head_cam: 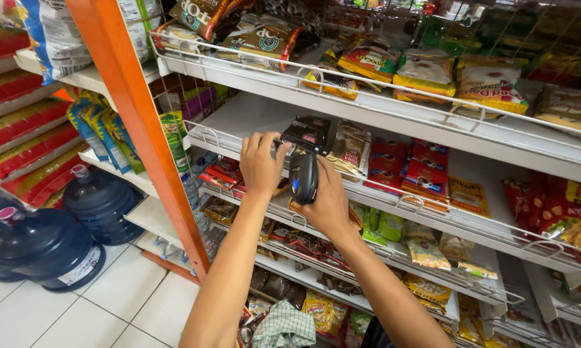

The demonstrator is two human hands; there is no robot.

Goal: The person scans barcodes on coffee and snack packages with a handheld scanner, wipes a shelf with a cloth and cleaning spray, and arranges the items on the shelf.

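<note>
My right hand [329, 200] grips a black hand-held scanner [303, 177] with a small blue light on its back, aimed at a dark sachet pack [308, 134] on the white wire-fronted shelf [252, 116]. With its fingers curled over the front wire, my left hand [259, 162] touches the near edge of that dark pack. Red packets [426, 169] lie to the right on the same shelf. Both forearms reach up from the bottom of the view.
White shelves [393, 116] above and below hold many snack and seasoning packets. An orange upright post [142, 129] stands at the left. Large dark blue water jugs [46, 248] sit on the white tiled floor [110, 309], with stacked red sacks [20, 129] behind them.
</note>
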